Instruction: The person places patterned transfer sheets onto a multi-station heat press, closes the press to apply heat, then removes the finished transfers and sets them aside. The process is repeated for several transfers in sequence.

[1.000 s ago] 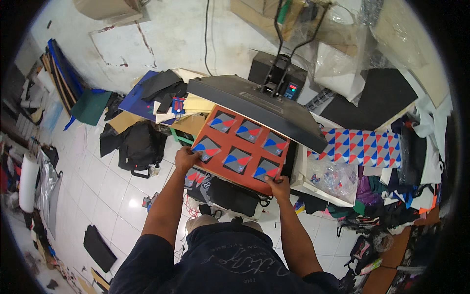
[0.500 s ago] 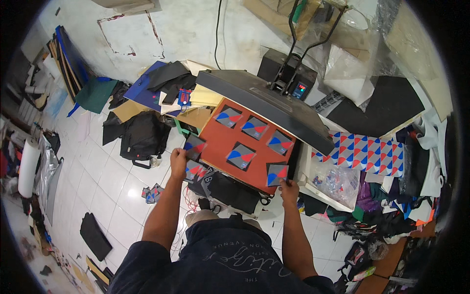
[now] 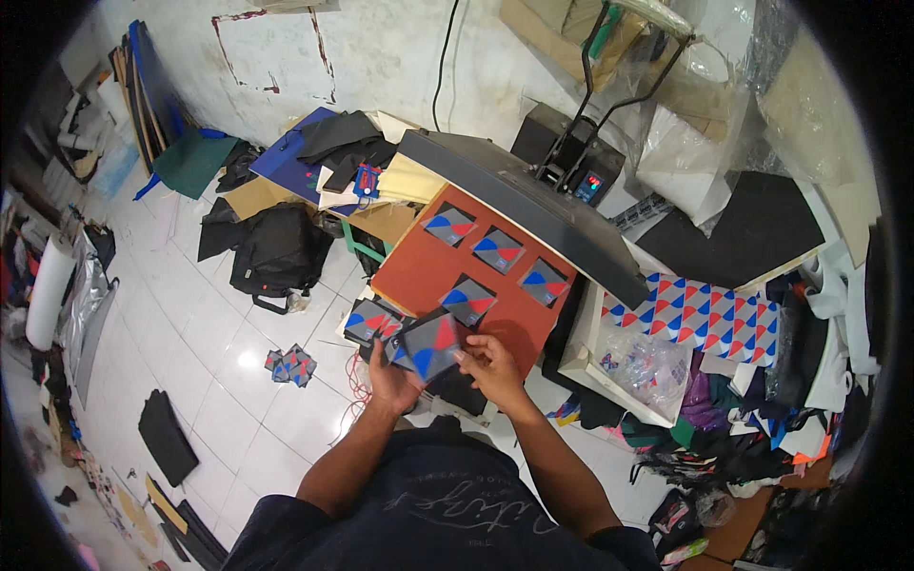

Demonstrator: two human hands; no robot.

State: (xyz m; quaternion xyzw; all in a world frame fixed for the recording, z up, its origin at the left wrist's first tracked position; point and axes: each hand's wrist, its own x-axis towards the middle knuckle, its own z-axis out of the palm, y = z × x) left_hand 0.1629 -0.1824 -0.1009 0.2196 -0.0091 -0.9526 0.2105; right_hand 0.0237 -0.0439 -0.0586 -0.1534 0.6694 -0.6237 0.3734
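Observation:
Close in front of my body I hold a dark square patch [image 3: 430, 346] printed in grey, red and blue. My left hand [image 3: 392, 383] grips its left side, thumb on top. The fingers of my right hand [image 3: 489, 369] are curled at its right edge, the thumb touching the print. Beyond my hands lies the red-brown pad [image 3: 400, 271] of a heat press, with several like patches [image 3: 497, 249] spread on it. The dark upper plate [image 3: 514, 205] is raised at a slant above the pad. A pile of printed patches [image 3: 369, 321] sits left of the held one.
A white box [image 3: 624, 404] with a clear plastic bag stands right of the press, beside a patterned printed sheet [image 3: 695, 319]. Fabric scraps heap up farther right. On the tiled floor at left are a black backpack [image 3: 283, 249] and a small patch pile [image 3: 291, 364].
Both hands have come together in front of me, carrying patches in from the pad's left side and its near right corner. The near right part of the pad is now bare.

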